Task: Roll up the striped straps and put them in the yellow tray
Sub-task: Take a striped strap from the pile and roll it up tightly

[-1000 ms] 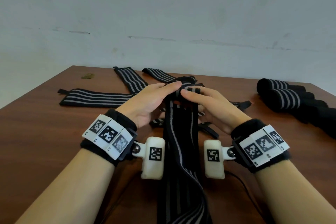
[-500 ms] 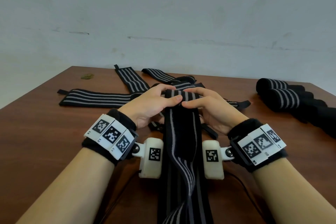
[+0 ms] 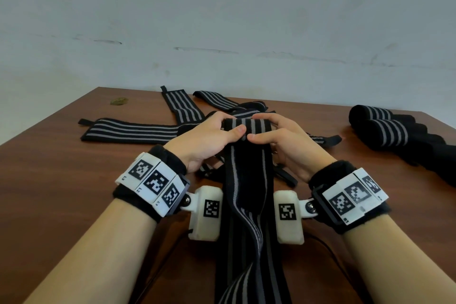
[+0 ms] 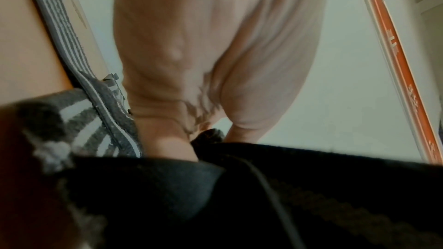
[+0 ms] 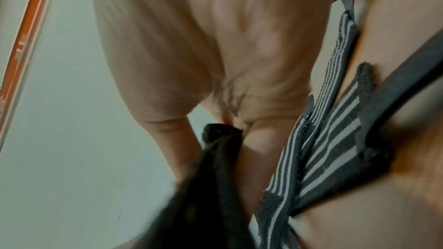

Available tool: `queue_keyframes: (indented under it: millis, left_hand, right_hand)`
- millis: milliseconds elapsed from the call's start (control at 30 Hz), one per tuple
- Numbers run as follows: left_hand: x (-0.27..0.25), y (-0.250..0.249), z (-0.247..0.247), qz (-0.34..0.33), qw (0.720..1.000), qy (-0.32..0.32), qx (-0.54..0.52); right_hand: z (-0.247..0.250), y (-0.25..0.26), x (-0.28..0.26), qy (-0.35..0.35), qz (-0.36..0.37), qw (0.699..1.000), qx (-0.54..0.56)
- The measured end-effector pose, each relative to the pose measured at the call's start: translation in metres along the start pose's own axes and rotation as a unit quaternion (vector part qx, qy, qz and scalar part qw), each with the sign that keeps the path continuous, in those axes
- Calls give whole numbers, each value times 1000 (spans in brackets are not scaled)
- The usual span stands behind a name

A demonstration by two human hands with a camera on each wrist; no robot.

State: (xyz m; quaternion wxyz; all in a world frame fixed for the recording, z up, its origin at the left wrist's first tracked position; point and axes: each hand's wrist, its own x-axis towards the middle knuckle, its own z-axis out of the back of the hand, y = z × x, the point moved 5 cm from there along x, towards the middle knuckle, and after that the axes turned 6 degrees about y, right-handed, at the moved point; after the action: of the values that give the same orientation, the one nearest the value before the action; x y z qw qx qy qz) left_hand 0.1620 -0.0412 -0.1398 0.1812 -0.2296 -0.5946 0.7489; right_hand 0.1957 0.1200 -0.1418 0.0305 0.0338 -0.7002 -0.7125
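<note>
Gripping one rolled end from either side, the left hand [image 3: 209, 136] and right hand [image 3: 278, 138] hold a striped strap [image 3: 246, 180] above the brown worktop [image 3: 61, 180] in the head view. Both thumbs press on the roll from the near side while the other fingers curl over its far side. The unrolled length of the strap runs toward the viewer between the two wrists and twists near the bottom edge. Flat straps [image 3: 133, 129] lie spread on the worktop behind and under the hands. Rolled straps [image 3: 385, 128] sit in a row at the far right. No yellow tray shows in any view.

From the left wrist camera, the left hand [image 4: 210, 54] appears from below, its fingers closing on a dark bit of the strap [image 4: 208, 135]; the picture is blurred, and a striped strap [image 4: 79, 116] lies at left.

From the right wrist camera, the right hand [image 5: 203, 54] pinches the dark strap [image 5: 215, 150], which hangs down toward the lens. Striped straps [image 5: 330, 139] lie at right on the worktop.
</note>
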Motion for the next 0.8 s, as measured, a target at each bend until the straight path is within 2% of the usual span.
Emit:
queue_keyframes:
  millis: [300, 433, 567, 800]
  left_hand:
    - [-1, 1, 3, 16, 998, 0, 58]
    - [-5, -6, 5, -4, 999, -7, 32]
    - [-7, -10, 7, -36, 996, -49, 58]
    - [-5, -11, 5, -56, 997, -29, 49]
  right_hand:
    - [8, 2, 2, -34, 36, 998, 34]
    - [11, 5, 1, -20, 52, 998, 30]
    - [10, 7, 0, -9, 67, 998, 14]
    - [11, 11, -4, -17, 98, 995, -2]
